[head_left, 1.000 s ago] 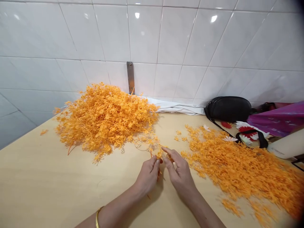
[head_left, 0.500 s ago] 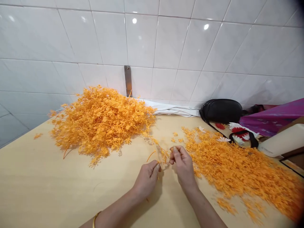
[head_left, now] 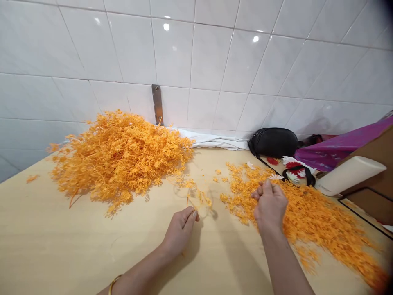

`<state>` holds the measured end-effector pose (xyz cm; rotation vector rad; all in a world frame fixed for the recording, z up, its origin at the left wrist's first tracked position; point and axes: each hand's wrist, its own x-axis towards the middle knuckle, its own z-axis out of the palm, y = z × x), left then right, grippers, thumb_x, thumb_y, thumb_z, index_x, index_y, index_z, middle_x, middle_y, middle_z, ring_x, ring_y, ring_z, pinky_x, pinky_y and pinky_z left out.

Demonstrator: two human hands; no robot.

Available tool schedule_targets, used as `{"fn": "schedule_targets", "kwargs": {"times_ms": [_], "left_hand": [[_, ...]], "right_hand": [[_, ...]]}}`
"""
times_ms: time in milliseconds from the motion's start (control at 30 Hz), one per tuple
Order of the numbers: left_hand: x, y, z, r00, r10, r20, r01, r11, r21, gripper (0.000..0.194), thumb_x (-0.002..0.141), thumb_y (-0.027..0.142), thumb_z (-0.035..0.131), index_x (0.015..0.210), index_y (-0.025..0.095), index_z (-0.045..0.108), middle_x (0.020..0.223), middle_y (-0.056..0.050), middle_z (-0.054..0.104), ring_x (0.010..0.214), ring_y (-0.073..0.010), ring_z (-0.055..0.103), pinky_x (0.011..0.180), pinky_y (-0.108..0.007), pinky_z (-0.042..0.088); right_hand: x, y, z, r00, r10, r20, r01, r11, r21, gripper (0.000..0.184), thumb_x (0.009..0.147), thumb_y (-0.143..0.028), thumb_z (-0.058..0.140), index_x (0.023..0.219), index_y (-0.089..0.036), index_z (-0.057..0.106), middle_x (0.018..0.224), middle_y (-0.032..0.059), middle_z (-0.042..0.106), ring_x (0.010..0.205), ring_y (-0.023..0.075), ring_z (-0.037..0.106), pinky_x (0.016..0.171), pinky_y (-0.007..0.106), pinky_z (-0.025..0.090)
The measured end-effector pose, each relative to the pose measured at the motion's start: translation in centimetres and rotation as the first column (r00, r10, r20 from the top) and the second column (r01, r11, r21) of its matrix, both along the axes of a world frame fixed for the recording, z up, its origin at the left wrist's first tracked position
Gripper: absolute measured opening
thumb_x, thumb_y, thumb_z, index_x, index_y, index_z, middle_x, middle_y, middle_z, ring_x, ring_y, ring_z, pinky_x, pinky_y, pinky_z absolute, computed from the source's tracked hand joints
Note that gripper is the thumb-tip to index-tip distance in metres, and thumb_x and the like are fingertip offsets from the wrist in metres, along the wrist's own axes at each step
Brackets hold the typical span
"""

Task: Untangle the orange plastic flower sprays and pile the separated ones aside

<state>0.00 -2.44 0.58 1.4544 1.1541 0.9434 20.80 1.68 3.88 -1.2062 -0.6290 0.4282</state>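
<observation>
My left hand [head_left: 180,230] is closed in a pinch on an orange artificial flower stem [head_left: 201,198]; its thin sprigs stick out past my fingertips over the table. My right hand [head_left: 270,207] hangs above a spread pile of loose orange flower pieces [head_left: 319,217], fingers curled together. Whatever those fingers hold, if anything, is hidden. To the left rises a bushy heap of orange artificial flower stems [head_left: 129,151], with a few sprigs trailing from it toward my left hand.
A black pouch [head_left: 273,143] with a strap stands against the tiled wall [head_left: 208,57]. Red and white flower heads [head_left: 293,176] lie near it. At the right are a cream bottle [head_left: 353,176], purple cloth or plastic [head_left: 331,149] and a brown box [head_left: 371,196]. White cloth [head_left: 211,140] runs along the wall.
My right hand has moved away from the stem, rightward over the loose pieces. My left hand still grips the stem at about the same place. The view has turned slightly right.
</observation>
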Motion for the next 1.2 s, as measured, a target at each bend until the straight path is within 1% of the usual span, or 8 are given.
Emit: {"fn": "schedule_targets", "kwargs": {"times_ms": [67, 167, 367, 500, 667, 800, 933, 1200], "left_hand": [[-0.1, 0.2, 0.1, 0.994, 0.047, 0.098, -0.043, 0.998, -0.048, 0.031, 0.076, 0.042, 0.040, 0.060, 0.016, 0.048, 0.045, 0.005, 0.028, 0.044, -0.0079, 0.026, 0.044, -0.020, 0.019], [-0.2, 0.5, 0.4, 0.976, 0.097, 0.196, -0.075, 0.990, -0.117, 0.031, 0.076, 0.043, 0.041, 0.061, 0.016, 0.048, 0.044, 0.006, 0.027, 0.041, -0.0066, 0.022, 0.043, -0.020, 0.017], [-0.3, 0.6, 0.4, 0.973, 0.093, 0.211, -0.074, 0.993, -0.096, 0.030, 0.076, 0.042, 0.042, 0.063, 0.016, 0.049, 0.044, 0.006, 0.030, 0.040, -0.0060, 0.022, 0.042, -0.019, 0.017], [-0.1, 0.5, 0.1, 0.989, 0.080, 0.124, -0.077, 0.997, -0.027, 0.031, 0.079, 0.040, 0.038, 0.064, 0.015, 0.049, 0.046, 0.005, 0.033, 0.045, -0.0075, 0.028, 0.046, -0.020, 0.022], [0.3, 0.1, -0.3, 0.999, 0.000, 0.046, -0.003, 0.999, 0.049, 0.031, 0.080, 0.039, 0.036, 0.063, 0.016, 0.048, 0.049, 0.004, 0.035, 0.049, -0.0092, 0.033, 0.049, -0.021, 0.026], [-0.5, -0.1, 0.7, 0.992, 0.086, -0.092, -0.068, 0.981, 0.183, 0.026, 0.078, 0.034, 0.042, 0.061, 0.017, 0.052, 0.054, 0.000, 0.043, 0.054, -0.0121, 0.038, 0.052, -0.023, 0.028], [-1.7, 0.5, 3.0, 0.937, 0.348, -0.021, -0.308, 0.855, 0.418, 0.014, 0.074, 0.030, 0.050, 0.076, 0.021, 0.061, 0.078, -0.006, 0.055, 0.077, -0.0183, 0.045, 0.064, -0.025, 0.032], [-0.6, 2.0, 3.5, 0.971, 0.194, 0.138, -0.202, 0.978, 0.046, 0.024, 0.070, 0.038, 0.053, 0.061, 0.015, 0.055, 0.058, 0.001, 0.048, 0.059, -0.0115, 0.043, 0.056, -0.023, 0.031]], "right_hand": [[0.4, -0.4, 0.0, 0.961, 0.079, 0.264, -0.046, 0.991, -0.126, 0.016, 0.071, -0.035, 0.050, 0.070, -0.019, 0.052, 0.047, -0.0064, 0.037, 0.039, 0.0077, 0.033, 0.038, 0.021, 0.029], [-0.3, -1.0, -0.8, 0.726, 0.240, 0.644, -0.011, 0.941, -0.338, 0.015, 0.070, -0.030, 0.049, 0.071, -0.020, 0.060, 0.048, -0.0026, 0.044, 0.042, 0.0108, 0.038, 0.040, 0.023, 0.028], [-2.4, -2.0, -1.6, 0.343, 0.173, 0.923, 0.183, 0.952, -0.247, 0.025, 0.073, -0.034, 0.050, 0.055, -0.019, 0.059, 0.085, 0.0115, 0.055, 0.070, 0.0198, 0.048, 0.054, 0.030, 0.032], [-4.8, -2.2, -1.1, 0.512, 0.388, 0.766, -0.084, 0.910, -0.405, 0.028, 0.080, -0.040, 0.041, 0.075, -0.019, 0.058, 0.079, 0.0086, 0.057, 0.077, 0.0210, 0.049, 0.065, 0.033, 0.036], [-7.3, -2.1, -1.9, 0.594, 0.735, 0.327, -0.599, 0.676, -0.429, 0.031, 0.081, -0.043, 0.037, 0.075, -0.017, 0.051, 0.061, -0.0010, 0.048, 0.055, 0.0115, 0.044, 0.051, 0.023, 0.034], [-7.6, -2.2, -2.0, 0.618, 0.656, 0.433, -0.522, 0.754, -0.399, 0.023, 0.081, -0.036, 0.041, 0.068, -0.018, 0.047, 0.057, -0.0036, 0.042, 0.052, 0.0095, 0.038, 0.048, 0.021, 0.031], [-7.8, -2.7, -1.5, 0.592, 0.531, 0.607, -0.454, 0.841, -0.293, 0.017, 0.081, -0.027, 0.039, 0.075, -0.018, 0.051, 0.070, 0.0011, 0.051, 0.064, 0.0126, 0.047, 0.058, 0.023, 0.036], [-9.2, -3.5, -1.6, 0.435, 0.553, 0.711, -0.574, 0.778, -0.254, 0.019, 0.084, -0.020, 0.034, 0.085, -0.019, 0.053, 0.080, 0.0048, 0.054, 0.076, 0.0156, 0.050, 0.069, 0.028, 0.039]]}}
